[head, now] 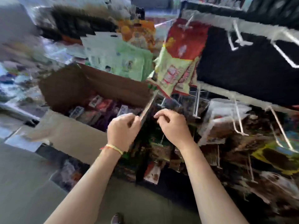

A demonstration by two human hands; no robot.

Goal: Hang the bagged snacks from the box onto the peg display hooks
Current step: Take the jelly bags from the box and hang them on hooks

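Note:
The frame is heavily blurred. A brown cardboard box (84, 88) sits at the left with several bagged snacks (97, 109) inside. My left hand (124, 128) pinches the top edge of a dark snack bag (142, 151) seen nearly edge-on, just right of the box. My right hand (171, 125) is beside it with fingers curled near the bag's top; whether it touches the bag is unclear. A metal peg hook (161, 103) sticks out just above the hands. Red and green bags (176, 62) hang on a higher hook.
Bare white peg hooks (237, 36) jut from the dark display panel at the upper right. More hooks (278, 126) with hanging bags fill the lower right. Pale green bags (119, 57) hang behind the box. Grey floor lies at the lower left.

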